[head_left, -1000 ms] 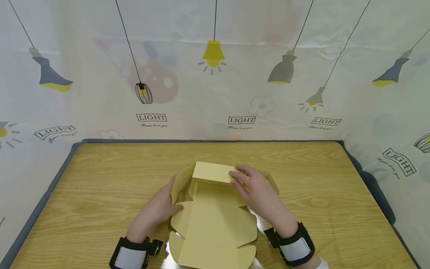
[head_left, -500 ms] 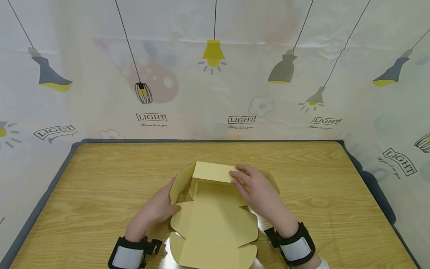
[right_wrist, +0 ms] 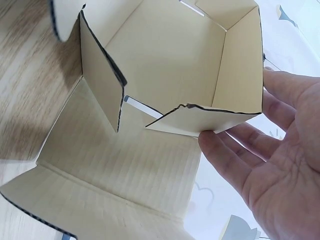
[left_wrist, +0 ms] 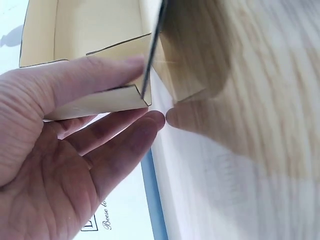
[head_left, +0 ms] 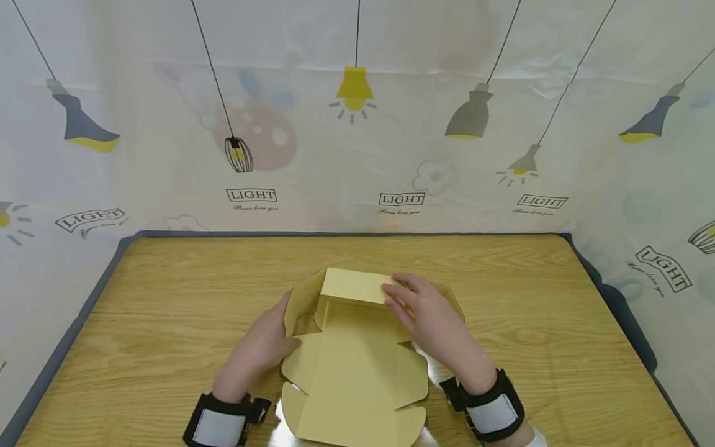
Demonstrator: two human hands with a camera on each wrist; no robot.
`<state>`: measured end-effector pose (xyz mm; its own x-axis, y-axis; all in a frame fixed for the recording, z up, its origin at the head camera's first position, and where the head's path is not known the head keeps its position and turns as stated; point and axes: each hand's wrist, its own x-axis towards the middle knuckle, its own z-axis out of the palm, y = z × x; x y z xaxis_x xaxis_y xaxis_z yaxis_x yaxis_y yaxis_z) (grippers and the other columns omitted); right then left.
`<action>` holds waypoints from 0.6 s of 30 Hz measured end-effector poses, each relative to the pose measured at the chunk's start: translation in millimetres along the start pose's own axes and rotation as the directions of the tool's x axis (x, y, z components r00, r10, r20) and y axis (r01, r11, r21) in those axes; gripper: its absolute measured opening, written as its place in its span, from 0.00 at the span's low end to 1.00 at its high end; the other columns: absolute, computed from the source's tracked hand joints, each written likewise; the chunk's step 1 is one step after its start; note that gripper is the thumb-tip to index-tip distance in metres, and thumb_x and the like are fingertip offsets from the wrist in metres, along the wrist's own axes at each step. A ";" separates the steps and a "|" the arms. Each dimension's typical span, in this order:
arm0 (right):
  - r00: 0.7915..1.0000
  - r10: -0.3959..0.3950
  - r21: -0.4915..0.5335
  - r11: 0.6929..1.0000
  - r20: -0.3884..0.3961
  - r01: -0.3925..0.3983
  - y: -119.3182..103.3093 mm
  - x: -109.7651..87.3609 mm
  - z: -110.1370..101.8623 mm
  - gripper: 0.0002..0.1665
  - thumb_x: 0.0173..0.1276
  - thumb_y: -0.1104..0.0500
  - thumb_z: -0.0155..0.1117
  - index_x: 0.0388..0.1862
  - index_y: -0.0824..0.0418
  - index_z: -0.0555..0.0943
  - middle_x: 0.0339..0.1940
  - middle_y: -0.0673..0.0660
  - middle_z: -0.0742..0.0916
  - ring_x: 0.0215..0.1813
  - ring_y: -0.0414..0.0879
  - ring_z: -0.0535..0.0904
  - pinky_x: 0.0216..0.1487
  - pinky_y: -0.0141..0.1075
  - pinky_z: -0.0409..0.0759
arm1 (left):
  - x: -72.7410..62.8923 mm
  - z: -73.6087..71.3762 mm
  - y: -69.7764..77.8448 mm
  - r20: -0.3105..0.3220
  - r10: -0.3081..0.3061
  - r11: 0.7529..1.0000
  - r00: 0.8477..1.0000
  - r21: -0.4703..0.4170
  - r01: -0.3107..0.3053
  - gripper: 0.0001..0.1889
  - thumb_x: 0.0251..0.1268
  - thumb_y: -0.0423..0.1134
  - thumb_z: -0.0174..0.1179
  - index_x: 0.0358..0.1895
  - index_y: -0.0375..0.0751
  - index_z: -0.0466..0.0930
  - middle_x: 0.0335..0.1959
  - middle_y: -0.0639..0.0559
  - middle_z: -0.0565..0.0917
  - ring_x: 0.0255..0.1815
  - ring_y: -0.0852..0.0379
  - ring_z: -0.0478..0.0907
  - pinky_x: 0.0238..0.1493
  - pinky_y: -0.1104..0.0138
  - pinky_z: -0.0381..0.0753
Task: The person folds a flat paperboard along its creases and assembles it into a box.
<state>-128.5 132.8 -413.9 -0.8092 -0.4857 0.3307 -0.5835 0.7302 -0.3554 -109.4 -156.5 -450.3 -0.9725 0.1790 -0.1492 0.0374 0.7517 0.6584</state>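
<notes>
A yellowish-tan cardboard box [head_left: 357, 366], partly folded, lies on the wooden table with its long panel toward me. Its back wall [head_left: 357, 285] stands raised at the far end. My left hand [head_left: 262, 338] grips a side flap at the far left; in the left wrist view the thumb [left_wrist: 100, 75] lies inside and the fingers sit outside. My right hand [head_left: 436, 320] holds the far right corner, fingers bent over the back wall. In the right wrist view, a fingertip touches the outside of a small corner flap [right_wrist: 200, 120]. The fingers partly hide that corner.
Rounded side tabs [head_left: 410, 375] stick out along the box's near part. A dark edging [head_left: 357, 234] runs around the wooden table [head_left: 184, 292]. Behind it hangs a pale curtain [head_left: 313, 205] printed with lamps. Black straps with white patches [head_left: 491, 413] circle both wrists.
My left hand and the left flap have shifted very slightly. The right hand stays in the same place on the corner.
</notes>
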 end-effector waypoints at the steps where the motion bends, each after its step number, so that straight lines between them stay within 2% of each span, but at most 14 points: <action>1: 1.000 0.001 -0.001 1.000 0.001 -0.001 0.1 0.0 0.1 0.16 0.71 0.54 0.58 0.54 0.57 0.81 0.57 0.60 0.80 0.58 0.53 0.77 0.55 0.44 0.80 | 0.0 0.5 0.7 -0.001 -0.007 1.000 1.000 0.005 0.007 0.49 0.46 0.27 0.66 0.73 0.32 0.48 0.60 0.29 0.74 0.56 0.38 0.75 0.54 0.49 0.78; 4: 1.000 0.001 -0.001 1.000 0.001 -0.001 0.5 -0.1 0.7 0.17 0.71 0.54 0.58 0.54 0.57 0.81 0.57 0.60 0.80 0.58 0.54 0.77 0.55 0.44 0.80 | 0.1 2.6 2.4 -0.004 -0.015 1.000 1.000 -0.003 0.015 0.49 0.46 0.30 0.68 0.73 0.33 0.48 0.59 0.30 0.74 0.55 0.40 0.76 0.52 0.50 0.79; 10: 1.000 -0.004 -0.001 1.000 -0.012 0.004 1.1 -0.4 1.7 0.16 0.70 0.54 0.59 0.54 0.58 0.81 0.57 0.61 0.80 0.57 0.54 0.77 0.55 0.45 0.80 | 1.1 6.2 2.8 -0.003 0.004 0.999 1.000 -0.042 -0.005 0.48 0.47 0.38 0.73 0.71 0.39 0.54 0.54 0.38 0.79 0.50 0.47 0.78 0.50 0.54 0.80; 13: 1.000 -0.008 -0.002 1.000 -0.020 0.008 1.3 -0.5 1.7 0.16 0.70 0.55 0.59 0.53 0.58 0.82 0.56 0.61 0.81 0.57 0.54 0.77 0.56 0.45 0.79 | 2.0 5.0 2.6 0.034 0.006 0.997 0.999 -0.078 -0.003 0.51 0.45 0.45 0.75 0.72 0.41 0.52 0.57 0.40 0.77 0.55 0.45 0.76 0.56 0.52 0.78; 18: 1.000 -0.014 -0.004 1.000 -0.026 0.014 1.7 -0.2 1.7 0.16 0.70 0.55 0.59 0.53 0.58 0.82 0.56 0.61 0.81 0.57 0.54 0.77 0.55 0.45 0.80 | 1.9 0.5 2.4 0.093 0.002 0.985 0.996 -0.170 0.014 0.55 0.42 0.53 0.75 0.73 0.47 0.49 0.66 0.41 0.70 0.66 0.40 0.67 0.64 0.46 0.69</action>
<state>-129.5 133.4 -416.1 -0.7986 -0.4838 0.3580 -0.5948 0.7248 -0.3475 -111.0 -154.0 -449.4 -0.9469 0.2384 -0.2158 -0.0159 0.6356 0.7718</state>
